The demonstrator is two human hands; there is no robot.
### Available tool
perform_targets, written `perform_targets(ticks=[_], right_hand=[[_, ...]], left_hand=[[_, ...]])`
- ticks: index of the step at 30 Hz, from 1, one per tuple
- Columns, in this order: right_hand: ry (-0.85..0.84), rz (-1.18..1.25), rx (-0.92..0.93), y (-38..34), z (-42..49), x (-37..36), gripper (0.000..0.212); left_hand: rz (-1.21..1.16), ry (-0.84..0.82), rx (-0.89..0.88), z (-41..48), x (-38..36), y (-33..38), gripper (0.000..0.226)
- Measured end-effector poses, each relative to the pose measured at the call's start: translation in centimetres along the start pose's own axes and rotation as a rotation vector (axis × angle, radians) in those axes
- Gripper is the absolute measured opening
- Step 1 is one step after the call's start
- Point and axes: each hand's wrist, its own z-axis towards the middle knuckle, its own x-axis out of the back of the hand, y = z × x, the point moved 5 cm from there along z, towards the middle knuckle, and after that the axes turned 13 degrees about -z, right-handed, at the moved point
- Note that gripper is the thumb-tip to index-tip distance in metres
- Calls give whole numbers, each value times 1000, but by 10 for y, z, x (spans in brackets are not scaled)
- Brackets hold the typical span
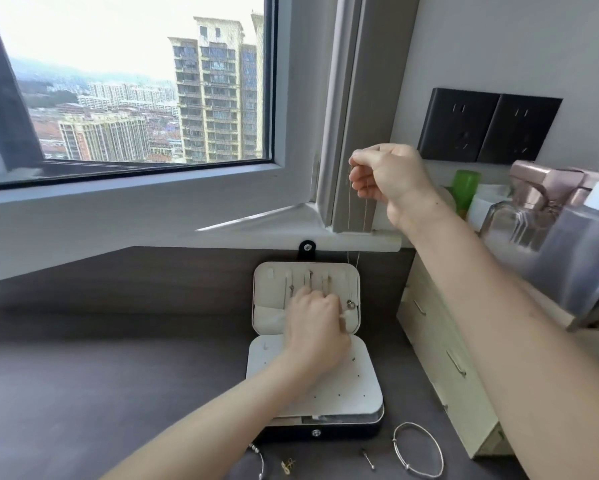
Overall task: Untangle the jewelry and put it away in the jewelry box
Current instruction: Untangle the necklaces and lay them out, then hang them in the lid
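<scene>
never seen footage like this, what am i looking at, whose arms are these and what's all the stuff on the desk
There is no machine here. One camera worn on a person's head looks forward and down, so the two arms reaching in are that person's own. The right hand is raised near the window frame and pinches a thin chain, which hangs down toward the desk. The left hand rests inside the open jewelry box, on its far half. Its fingers are hidden, so I cannot tell whether it holds anything. On the dark desk in front of the box lie a silver bangle, a small pin, a small gold piece and part of another bracelet.
</scene>
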Motion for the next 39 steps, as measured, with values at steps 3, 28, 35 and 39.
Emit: perform_targets(ticks=[3,28,35,39], right_hand=[[13,16,-13,6,4,0,16],[9,-91,-125,59,-18,-6,16],[-9,-125,-105,61,-28,-3,18],[-11,-120,-106,62,-30,0,19]], left_hand=[[-50,38,-6,-3,1,2,23],[133,41,-277,-2,3,17,47],[250,-76,-288,6,8,15,52],[169,-133,-256,9,7,15,16]])
